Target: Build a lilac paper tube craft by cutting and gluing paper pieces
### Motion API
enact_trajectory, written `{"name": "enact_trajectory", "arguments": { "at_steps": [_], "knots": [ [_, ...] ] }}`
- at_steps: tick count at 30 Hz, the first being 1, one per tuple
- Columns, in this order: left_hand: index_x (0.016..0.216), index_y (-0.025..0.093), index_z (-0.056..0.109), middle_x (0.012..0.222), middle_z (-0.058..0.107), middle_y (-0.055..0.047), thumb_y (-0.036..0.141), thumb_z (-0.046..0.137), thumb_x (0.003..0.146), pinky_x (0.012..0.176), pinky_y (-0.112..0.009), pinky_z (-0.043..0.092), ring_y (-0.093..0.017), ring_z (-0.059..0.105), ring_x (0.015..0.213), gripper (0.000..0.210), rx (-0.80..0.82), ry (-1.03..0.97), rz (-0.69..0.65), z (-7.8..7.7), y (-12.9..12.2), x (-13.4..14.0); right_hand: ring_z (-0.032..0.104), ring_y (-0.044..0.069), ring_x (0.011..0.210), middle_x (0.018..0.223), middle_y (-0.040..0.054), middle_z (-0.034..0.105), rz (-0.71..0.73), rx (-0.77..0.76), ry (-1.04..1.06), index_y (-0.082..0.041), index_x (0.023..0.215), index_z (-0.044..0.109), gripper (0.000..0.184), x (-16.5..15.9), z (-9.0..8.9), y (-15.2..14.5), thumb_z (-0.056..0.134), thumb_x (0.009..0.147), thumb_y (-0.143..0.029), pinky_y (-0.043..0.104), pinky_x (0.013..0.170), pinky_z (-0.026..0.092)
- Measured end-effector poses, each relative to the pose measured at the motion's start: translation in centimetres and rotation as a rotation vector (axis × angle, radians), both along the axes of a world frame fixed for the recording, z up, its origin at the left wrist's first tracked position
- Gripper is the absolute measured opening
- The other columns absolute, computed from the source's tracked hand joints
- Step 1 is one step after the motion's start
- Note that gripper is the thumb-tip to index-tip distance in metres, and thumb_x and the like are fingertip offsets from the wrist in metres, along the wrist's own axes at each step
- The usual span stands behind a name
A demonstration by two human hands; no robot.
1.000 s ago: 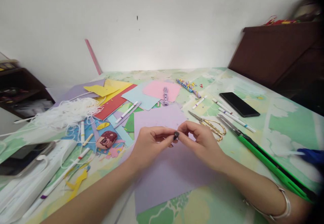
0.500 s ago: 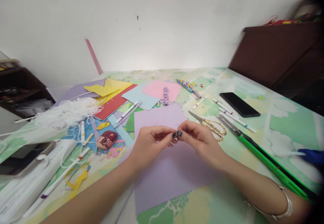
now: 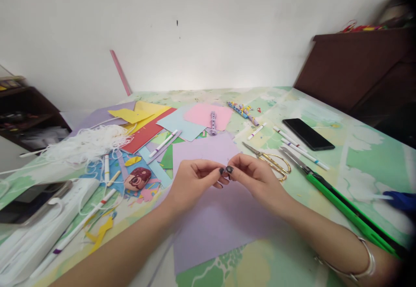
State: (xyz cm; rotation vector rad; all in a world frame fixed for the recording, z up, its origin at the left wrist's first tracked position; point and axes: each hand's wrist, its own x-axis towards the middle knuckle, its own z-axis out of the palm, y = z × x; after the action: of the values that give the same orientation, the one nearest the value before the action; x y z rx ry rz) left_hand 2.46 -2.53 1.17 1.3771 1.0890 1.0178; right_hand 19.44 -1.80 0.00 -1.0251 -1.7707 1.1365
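Above a sheet of lilac paper, my left hand and my right hand meet fingertip to fingertip. Both are closed in a pinch, thumbs against forefingers. Whatever lies between the fingertips is too small or hidden to make out. Just beyond my right hand lie gold-handled scissors. A green utility knife with its blade out rests to the right of them. Past the lilac sheet, a small purple paper roll lies near pink paper.
On the left are tangled white cord, a power strip, a phone, markers, a brown-red bear-faced object and paper scraps. Coloured sheets overlap behind. Decorated rolls and a black phone lie at the right.
My fingertips have shifted slightly against each other, the two thumbs tilting a little. Both hands stay in nearly the same place; everything on the table looks unmoved.
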Motion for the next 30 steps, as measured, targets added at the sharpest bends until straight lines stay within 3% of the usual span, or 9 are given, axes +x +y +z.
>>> {"name": "enact_trajectory", "arguments": {
  "at_steps": [12, 25, 30],
  "knots": [
    [0.079, 0.012, 0.071, 0.073, 0.072, -0.007, 0.022, 0.064, 0.075, 0.060, -0.022, 0.052, -0.014, 0.066, 0.066, 0.013, -0.163, -0.257, -0.007, -0.94, 0.01, 0.19, 0.047, 0.010, 0.063, 0.066, -0.0024, 0.053, -0.067, 0.014, -0.023, -0.018, 0.074, 0.054, 0.009, -0.06, -0.15, 0.16, 0.048, 0.081, -0.019, 0.023, 0.056, 0.037],
    [0.080, 0.010, 0.069, 0.072, 0.070, -0.008, 0.017, 0.064, 0.071, 0.059, -0.024, 0.053, -0.017, 0.067, 0.067, 0.012, -0.209, -0.317, 0.000, -0.72, -0.12, 0.15, 0.047, 0.009, 0.061, 0.065, -0.0034, 0.053, -0.076, 0.050, -0.076, -0.018, 0.073, 0.053, 0.009, -0.08, -0.10, 0.21, 0.047, 0.079, -0.017, 0.022, 0.054, 0.035],
    [0.078, 0.010, 0.069, 0.070, 0.069, -0.007, 0.023, 0.069, 0.070, 0.056, -0.024, 0.052, -0.017, 0.066, 0.067, 0.015, -0.193, -0.238, -0.026, -0.65, -0.04, 0.13, 0.048, 0.009, 0.060, 0.065, -0.0035, 0.054, -0.048, 0.063, -0.102, -0.018, 0.072, 0.054, 0.009, -0.22, 0.04, 0.05, 0.048, 0.078, -0.017, 0.021, 0.055, 0.036]
  ]
}}
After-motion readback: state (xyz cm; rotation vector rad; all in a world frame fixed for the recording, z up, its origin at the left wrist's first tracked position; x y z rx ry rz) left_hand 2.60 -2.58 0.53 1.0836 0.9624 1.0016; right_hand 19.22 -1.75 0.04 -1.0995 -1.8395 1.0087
